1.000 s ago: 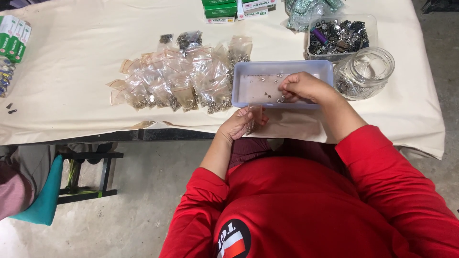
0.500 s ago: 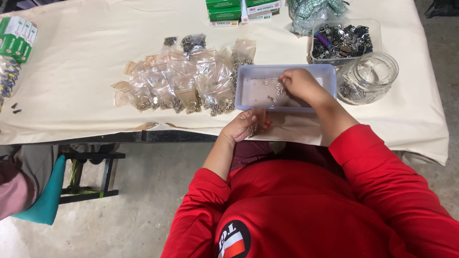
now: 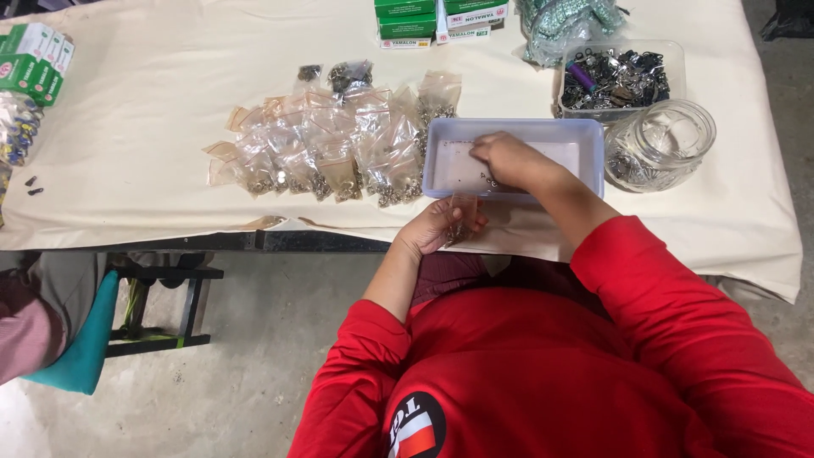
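right hand (image 3: 509, 159): inside white tray (image 3: 593, 140), fingers bunched, probably pinching small parts | left hand (image 3: 441, 227): clamped on small clear bag (image 3: 464, 212) at table edge (image 3: 170, 216)

Tight on the right, wide open on the left

From my feed, the bench (image 3: 144, 127) has a big bare stretch left of the heap of small bags (image 3: 331, 153). My right hand (image 3: 509, 159) sits hemmed inside the shallow tray (image 3: 593, 148), with the glass jar (image 3: 661, 144) just beside and a bin of dark parts (image 3: 619, 76) behind it. Green boxes (image 3: 407, 19) block the far edge.
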